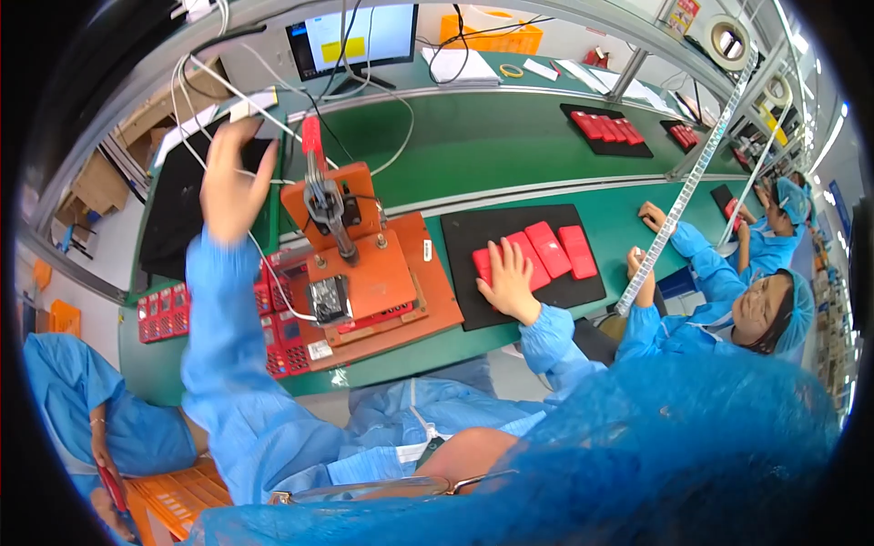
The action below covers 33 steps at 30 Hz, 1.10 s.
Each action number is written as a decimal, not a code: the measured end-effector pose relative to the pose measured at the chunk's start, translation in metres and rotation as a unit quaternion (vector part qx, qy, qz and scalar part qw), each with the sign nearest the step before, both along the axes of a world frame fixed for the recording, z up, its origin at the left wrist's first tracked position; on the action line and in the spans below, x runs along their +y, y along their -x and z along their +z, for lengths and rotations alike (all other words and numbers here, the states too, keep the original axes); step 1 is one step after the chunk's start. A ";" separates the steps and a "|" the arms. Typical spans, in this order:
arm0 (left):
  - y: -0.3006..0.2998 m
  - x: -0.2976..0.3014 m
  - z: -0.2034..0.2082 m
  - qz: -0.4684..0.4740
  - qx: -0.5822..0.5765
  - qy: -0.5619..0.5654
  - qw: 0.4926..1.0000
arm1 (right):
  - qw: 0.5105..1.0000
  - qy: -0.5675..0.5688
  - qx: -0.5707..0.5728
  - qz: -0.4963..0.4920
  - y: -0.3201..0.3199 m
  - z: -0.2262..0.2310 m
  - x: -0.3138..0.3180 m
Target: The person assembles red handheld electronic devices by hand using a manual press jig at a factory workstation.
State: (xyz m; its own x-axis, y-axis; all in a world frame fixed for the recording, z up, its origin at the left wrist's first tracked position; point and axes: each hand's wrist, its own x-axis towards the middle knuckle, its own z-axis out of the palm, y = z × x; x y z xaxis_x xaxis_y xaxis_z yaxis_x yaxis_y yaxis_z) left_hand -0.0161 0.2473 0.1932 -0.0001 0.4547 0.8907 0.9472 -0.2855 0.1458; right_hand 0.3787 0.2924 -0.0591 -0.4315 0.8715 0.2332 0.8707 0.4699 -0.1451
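Note:
My left hand (235, 187) is raised over the left side of the bench, slightly blurred, its thumb apart from the fingers. It is close to white cables, and nothing shows clearly in its grasp. Flat on red handset-like cases (548, 250) rests my right hand (508, 280), fingers spread. Several of these cases lie on a black mat (460, 232). Between my hands stands an orange test fixture (428, 291) with a red-handled toggle clamp (312, 141). At its front left corner sits a small dark module (330, 298) with a white cable. What lies under the clamp plate is mostly hidden.
Red units with dark keypads (164, 314) line the bench left of the fixture. Behind are a green conveyor (482, 118), a black tray of red cases (605, 129) and a monitor (355, 41). Co-workers sit at right; another person (109, 400) is at lower left, near an orange crate (182, 496).

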 end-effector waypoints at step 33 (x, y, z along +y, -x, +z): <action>-0.105 -0.185 -0.158 -0.173 -0.403 0.338 0.832 | 0.648 0.353 0.639 0.215 0.092 0.070 -0.141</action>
State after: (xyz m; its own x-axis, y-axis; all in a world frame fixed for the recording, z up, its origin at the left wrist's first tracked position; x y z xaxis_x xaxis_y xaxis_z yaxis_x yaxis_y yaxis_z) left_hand 0.0888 0.0620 0.0349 -0.2389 0.9494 0.2041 0.3410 -0.1148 0.9330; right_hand 0.2868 0.1515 0.0112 -0.5176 0.8191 0.2473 -0.3626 0.0517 -0.9305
